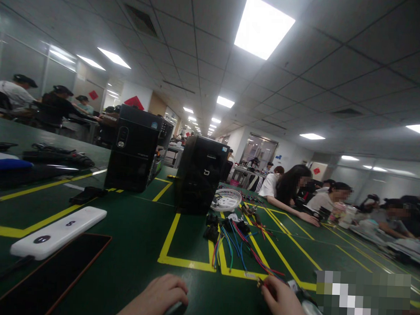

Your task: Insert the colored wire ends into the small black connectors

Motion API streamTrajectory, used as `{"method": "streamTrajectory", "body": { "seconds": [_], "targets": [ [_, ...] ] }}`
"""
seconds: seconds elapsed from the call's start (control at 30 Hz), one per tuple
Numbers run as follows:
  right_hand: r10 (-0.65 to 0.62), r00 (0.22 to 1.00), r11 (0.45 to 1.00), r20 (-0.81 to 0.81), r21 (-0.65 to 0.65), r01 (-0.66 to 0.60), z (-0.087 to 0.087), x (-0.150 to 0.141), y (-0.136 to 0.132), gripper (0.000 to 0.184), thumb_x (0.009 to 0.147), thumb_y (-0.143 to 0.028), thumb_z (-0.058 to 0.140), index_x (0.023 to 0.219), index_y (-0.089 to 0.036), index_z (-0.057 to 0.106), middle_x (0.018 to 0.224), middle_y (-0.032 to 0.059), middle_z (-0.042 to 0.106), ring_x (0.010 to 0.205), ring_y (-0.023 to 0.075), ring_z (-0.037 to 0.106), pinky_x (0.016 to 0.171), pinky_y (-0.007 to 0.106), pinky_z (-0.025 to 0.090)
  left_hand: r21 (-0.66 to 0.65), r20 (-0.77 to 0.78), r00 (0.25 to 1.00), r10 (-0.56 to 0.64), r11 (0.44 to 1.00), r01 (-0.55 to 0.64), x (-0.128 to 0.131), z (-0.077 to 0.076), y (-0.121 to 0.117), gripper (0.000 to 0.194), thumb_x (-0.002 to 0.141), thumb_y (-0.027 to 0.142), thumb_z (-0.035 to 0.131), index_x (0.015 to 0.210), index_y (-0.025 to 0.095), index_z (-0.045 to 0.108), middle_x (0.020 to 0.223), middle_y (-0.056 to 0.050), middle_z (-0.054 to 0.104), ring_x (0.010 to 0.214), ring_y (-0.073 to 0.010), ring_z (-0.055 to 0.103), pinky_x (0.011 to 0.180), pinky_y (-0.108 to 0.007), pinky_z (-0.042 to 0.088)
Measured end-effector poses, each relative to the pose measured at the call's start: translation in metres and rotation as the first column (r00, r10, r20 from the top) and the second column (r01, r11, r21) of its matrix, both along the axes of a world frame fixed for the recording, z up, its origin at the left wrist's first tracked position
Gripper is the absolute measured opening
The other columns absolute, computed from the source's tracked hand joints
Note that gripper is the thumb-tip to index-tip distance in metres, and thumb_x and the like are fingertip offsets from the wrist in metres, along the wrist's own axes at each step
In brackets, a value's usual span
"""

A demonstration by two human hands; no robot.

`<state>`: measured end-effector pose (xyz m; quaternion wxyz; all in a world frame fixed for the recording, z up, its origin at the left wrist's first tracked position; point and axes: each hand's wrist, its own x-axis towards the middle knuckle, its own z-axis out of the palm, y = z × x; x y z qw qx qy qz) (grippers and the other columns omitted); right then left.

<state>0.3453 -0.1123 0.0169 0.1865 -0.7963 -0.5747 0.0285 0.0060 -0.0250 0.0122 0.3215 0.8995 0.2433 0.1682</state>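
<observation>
Low in the frame, my left hand (164, 297) has its fingers curled over a dark, rounded object (175, 312); most of it is hidden, so its kind is unclear. To the right, my right hand (282, 297) pinches a small brass-coloured metal piece (259, 282) between thumb and finger. Just beyond that hand lie loose red, blue and green wires (240, 244), spread toward me over the yellow tape lines. Small black parts (212, 227) sit at the far end of the wires.
Two black computer towers (132, 149) (202, 175) stand upright on the green table. A white basket (226, 200) is beside the right one. At left lie a white power strip (58, 232) and a dark flat panel (52, 273). Other people sit along the right side.
</observation>
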Motion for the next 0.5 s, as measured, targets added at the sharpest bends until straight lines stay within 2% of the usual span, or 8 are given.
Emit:
{"method": "streamTrajectory", "body": {
  "seconds": [0.23,0.5],
  "targets": [
    [-0.048,0.998,0.999,0.033,0.013,0.048,-0.002,0.009,-0.001,0.02,0.085,-0.021,0.036,0.075,-0.022,0.054,0.077,0.0068,0.069,0.074,0.0212,0.064,0.067,0.029,0.042,0.015,0.003,1.0,-0.005,1.0,0.005,0.0,-0.004,0.002,0.035,0.08,0.016,0.063,0.111,0.032,0.061,0.125,0.001,0.056,0.115,-0.0252,0.048,0.101,-0.037,0.036],
    [-0.036,0.998,0.999,0.042,-0.022,0.037,-0.006,0.012,0.0,0.021,0.086,-0.016,0.039,0.074,-0.02,0.056,0.075,0.0062,0.068,0.072,0.0195,0.064,0.065,0.027,0.041,0.017,0.0,1.0,-0.004,1.0,0.004,0.001,-0.005,0.002,0.035,0.079,0.015,0.063,0.109,0.032,0.062,0.124,0.001,0.057,0.115,-0.0249,0.048,0.101,-0.037,0.035]
  ]
}}
